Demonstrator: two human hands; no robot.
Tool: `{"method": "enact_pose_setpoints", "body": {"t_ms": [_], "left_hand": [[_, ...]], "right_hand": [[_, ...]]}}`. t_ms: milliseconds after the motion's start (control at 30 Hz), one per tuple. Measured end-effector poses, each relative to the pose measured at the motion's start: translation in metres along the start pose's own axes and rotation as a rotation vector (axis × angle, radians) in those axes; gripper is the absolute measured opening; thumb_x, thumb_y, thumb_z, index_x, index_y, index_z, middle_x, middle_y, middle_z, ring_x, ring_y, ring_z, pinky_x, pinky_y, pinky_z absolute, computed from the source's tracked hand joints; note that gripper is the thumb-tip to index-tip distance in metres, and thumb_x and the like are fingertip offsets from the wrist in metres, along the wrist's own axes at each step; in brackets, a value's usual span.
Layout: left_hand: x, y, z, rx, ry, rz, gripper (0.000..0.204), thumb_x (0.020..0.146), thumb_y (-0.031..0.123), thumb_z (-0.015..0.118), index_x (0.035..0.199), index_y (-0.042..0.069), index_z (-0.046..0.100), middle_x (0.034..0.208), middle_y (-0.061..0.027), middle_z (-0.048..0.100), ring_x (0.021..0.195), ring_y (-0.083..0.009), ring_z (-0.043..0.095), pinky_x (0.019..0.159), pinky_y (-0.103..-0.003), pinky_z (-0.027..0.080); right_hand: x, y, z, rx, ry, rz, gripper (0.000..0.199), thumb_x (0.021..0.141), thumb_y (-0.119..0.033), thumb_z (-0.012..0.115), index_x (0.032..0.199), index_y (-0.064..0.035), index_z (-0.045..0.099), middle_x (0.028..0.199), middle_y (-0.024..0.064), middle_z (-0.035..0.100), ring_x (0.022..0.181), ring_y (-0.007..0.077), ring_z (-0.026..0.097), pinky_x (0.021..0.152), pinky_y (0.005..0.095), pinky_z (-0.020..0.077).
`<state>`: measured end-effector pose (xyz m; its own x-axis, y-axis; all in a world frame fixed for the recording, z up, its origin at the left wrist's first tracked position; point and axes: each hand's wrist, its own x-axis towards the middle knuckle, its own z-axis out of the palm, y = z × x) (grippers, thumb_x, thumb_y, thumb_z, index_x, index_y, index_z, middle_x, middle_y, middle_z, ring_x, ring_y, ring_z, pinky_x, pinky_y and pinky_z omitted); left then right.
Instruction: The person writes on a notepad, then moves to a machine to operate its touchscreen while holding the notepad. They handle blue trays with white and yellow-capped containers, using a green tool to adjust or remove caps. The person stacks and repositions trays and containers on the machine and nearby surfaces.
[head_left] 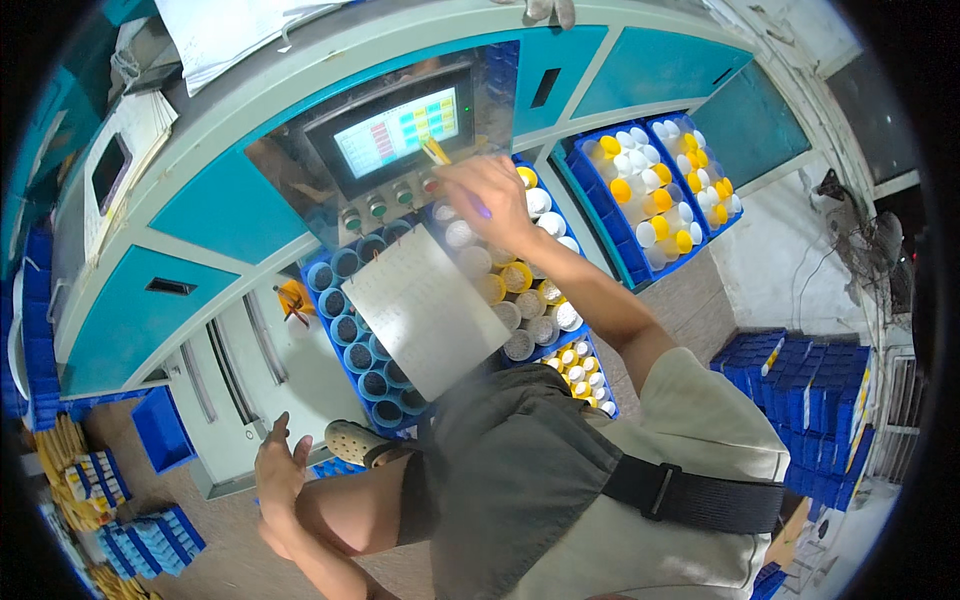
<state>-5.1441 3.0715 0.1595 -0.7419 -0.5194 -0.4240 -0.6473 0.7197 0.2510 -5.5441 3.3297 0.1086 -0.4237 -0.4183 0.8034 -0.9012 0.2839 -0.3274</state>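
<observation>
The right hand (492, 200) held a slim yellow-and-white stick (436, 152) clamped in its fingers, apparently for pointing at the lit rectangular screen (362, 145); the left hand (279, 473) hung empty, fingers apart.

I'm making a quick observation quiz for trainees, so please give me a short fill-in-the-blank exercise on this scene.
1. The right hand is raised near the lit ____.
2. With its fingers spread, the left hand holds ____.
3. The colour of the paper sheet lying between the two hands is ____.

Missing words: screen; nothing; white.
</observation>
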Motion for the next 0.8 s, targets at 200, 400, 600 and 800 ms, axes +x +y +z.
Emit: {"method": "enact_pose_setpoints", "body": {"t_ms": [200,400,600,800], "left_hand": [[0.003,-0.003,0.007,0.028,-0.013,-0.063,0.057,0.090,0.022,0.073,0.140,0.003,0.053,0.118,-0.0268,0.068,0.111,-0.0435,0.064,0.093,-0.048,0.051],[0.004,-0.003,0.014,-0.035,-0.023,0.008,0.060,0.090,0.024,0.074,0.141,0.003,0.052,0.117,-0.0263,0.068,0.111,-0.0434,0.064,0.092,-0.048,0.051],[0.002,-0.010,0.014,-0.015,-0.054,-0.066,0.060,0.091,0.031,0.071,0.141,0.003,0.052,0.117,-0.0262,0.068,0.111,-0.0433,0.065,0.093,-0.049,0.051],[0.007,0.008,0.050,0.072,0.016,-0.090,0.058,0.092,0.035,0.070,0.139,0.005,0.054,0.121,-0.0250,0.067,0.114,-0.0423,0.063,0.094,-0.050,0.051]], "right_hand": [[0.002,-0.003,0.009,0.017,0.009,-0.006,0.017,0.085,-0.008,0.070,0.102,-0.0103,0.075,0.085,0.0027,0.067,0.077,0.0199,0.061,0.069,0.0360,0.0367],[-0.001,-0.002,0.012,-0.015,-0.014,0.027,0.024,0.081,-0.003,0.071,0.105,-0.0079,0.075,0.090,0.0015,0.075,0.079,0.0193,0.065,0.070,0.0343,0.0358],[-0.002,-0.004,0.009,0.004,0.017,-0.004,0.027,0.078,0.002,0.071,0.103,-0.0071,0.075,0.089,0.0006,0.075,0.075,0.0185,0.063,0.068,0.0334,0.0350],[-0.003,-0.001,0.013,-0.012,0.096,-0.008,0.026,0.078,0.001,0.072,0.102,-0.0081,0.075,0.083,-0.0008,0.072,0.073,0.0175,0.061,0.067,0.0330,0.0350]]}}
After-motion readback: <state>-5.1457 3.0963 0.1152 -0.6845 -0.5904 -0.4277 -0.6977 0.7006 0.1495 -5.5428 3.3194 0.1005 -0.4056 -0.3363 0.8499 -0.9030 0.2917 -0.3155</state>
